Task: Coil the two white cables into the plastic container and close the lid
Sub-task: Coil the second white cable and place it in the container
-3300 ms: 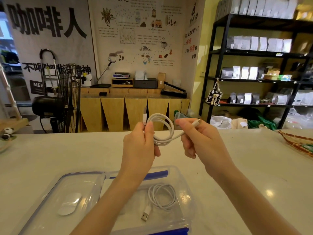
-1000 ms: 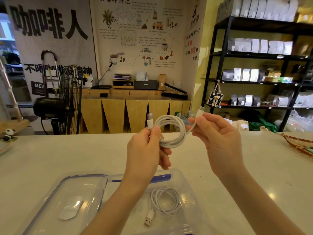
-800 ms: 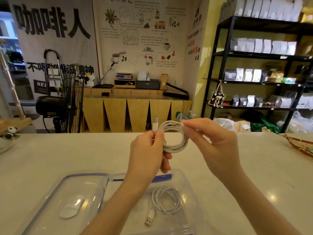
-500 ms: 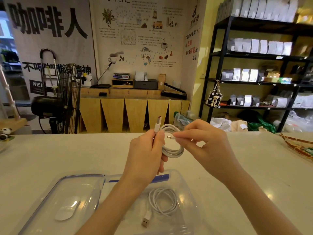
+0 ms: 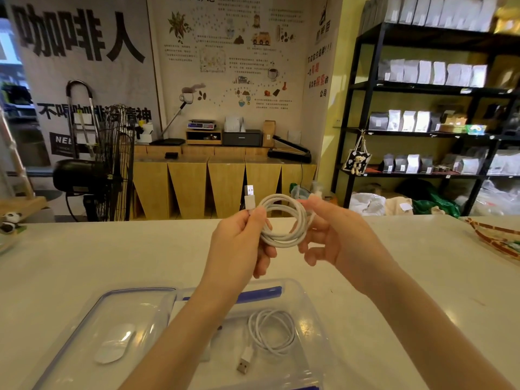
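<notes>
Above the counter [image 5: 84, 263], the left hand [image 5: 239, 246] grips a coiled white cable [image 5: 284, 220] while the right hand [image 5: 334, 237] pinches its three o'clock edge. A second cable [image 5: 271, 332] lies coiled in the open plastic container [image 5: 315, 305] at six o'clock, its lid [image 5: 92, 333] alongside at nine.

Warm, yellowish indoor light fills the frame, fairly even and moderately bright. Small glare spots shine on the pale countertop [image 5: 422, 277] at lower right, and reflections streak the clear plastic container [image 5: 312, 311] and its lid [image 5: 84, 333] at the bottom. Wide-angle distortion bends the black shelving [image 5: 351, 108] at the right edge. The upper right corner is soft and blurred
</notes>
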The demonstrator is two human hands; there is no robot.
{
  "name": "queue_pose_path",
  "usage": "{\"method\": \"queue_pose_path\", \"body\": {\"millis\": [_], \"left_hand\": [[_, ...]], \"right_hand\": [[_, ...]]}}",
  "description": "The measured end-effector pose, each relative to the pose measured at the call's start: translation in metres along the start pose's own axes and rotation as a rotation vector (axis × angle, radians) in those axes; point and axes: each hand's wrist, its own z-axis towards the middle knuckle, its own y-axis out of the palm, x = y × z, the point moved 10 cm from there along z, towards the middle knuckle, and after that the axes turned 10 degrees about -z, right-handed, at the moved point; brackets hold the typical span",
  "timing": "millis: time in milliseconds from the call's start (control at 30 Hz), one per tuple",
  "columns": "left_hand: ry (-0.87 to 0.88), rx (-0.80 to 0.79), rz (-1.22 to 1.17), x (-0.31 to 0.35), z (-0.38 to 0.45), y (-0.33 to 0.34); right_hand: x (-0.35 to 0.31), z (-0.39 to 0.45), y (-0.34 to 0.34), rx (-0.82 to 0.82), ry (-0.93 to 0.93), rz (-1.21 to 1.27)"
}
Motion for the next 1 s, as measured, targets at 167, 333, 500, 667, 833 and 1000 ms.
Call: {"method": "queue_pose_path", "body": {"millis": [167,333,500,667,833,1000], "left_hand": [[-0.048,-0.036,0.033,-0.004,0.002,0.003],[-0.188,-0.113,0.071,-0.010,0.007,0.000],[-0.275,-0.129,0.053,-0.010,0.009,-0.006],[-0.181,-0.080,0.115,-0.002,0.012,-0.013],[-0.069,-0.038,0.129,0.005,0.013,-0.016],[-0.008,-0.031,0.123,0.009,0.013,-0.013]], "right_hand": [[0.009,-0.002,0.008,-0.100,0.084,0.083],[0.009,-0.002,0.006,-0.099,0.070,0.002],[0.012,0.000,0.005,-0.093,0.084,0.016],[0.008,0.000,-0.001,-0.042,0.057,0.028],[0.009,0.001,-0.010,0.062,0.029,-0.047],[0.017,0.003,-0.021,0.174,0.033,-0.008]]}}
